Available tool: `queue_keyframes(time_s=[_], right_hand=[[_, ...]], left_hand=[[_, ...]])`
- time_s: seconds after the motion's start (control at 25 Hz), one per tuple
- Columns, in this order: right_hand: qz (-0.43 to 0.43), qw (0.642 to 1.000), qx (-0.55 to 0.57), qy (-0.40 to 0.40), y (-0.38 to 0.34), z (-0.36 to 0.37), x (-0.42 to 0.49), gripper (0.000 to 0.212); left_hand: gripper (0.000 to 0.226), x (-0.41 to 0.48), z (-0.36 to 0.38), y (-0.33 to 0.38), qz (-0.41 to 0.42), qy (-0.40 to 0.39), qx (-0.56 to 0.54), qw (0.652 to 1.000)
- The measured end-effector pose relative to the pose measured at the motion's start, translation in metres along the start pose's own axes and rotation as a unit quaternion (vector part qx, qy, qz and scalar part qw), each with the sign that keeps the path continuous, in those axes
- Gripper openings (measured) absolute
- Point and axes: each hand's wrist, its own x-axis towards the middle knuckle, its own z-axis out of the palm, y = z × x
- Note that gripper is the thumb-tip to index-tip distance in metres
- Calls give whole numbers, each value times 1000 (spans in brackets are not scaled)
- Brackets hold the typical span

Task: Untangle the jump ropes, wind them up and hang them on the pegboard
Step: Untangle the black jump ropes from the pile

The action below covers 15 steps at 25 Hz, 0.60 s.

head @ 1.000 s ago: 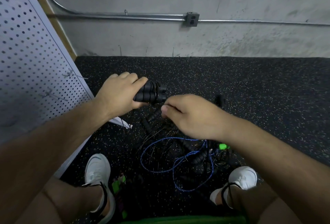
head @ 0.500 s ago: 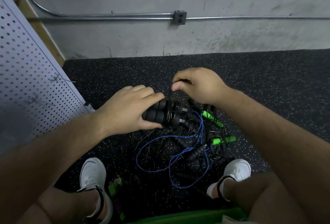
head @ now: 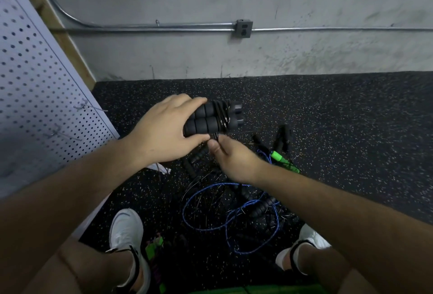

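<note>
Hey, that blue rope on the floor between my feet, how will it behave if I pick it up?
Probably floppy: the blue rope lies in loose curving loops on the floor. It likely won't lift clean, since it crosses a black handle and thin dark cords in the pile. It looks thin, so probably light.

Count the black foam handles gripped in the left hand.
2: the upper handle and the lower handle lie side by side in the left hand, rope wound round both. Other handles lie on the floor.
</note>
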Motion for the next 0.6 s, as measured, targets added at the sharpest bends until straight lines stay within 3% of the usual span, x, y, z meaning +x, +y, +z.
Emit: queue_keyframes(time_s=[0.12,0.36,0.6], right_hand=[[19,999,41,-12,-17,6,-5,36],[33,996,-5,-78,-50,-12,-33,40],[-48,974,-214,60,-53,-56,-34,28]], left_hand=[[76,3,15,-18,-9,-15,41,999],[77,3,24,-57,-52,-47,143,987],[70,-7,30,-41,31,-67,138,988]])
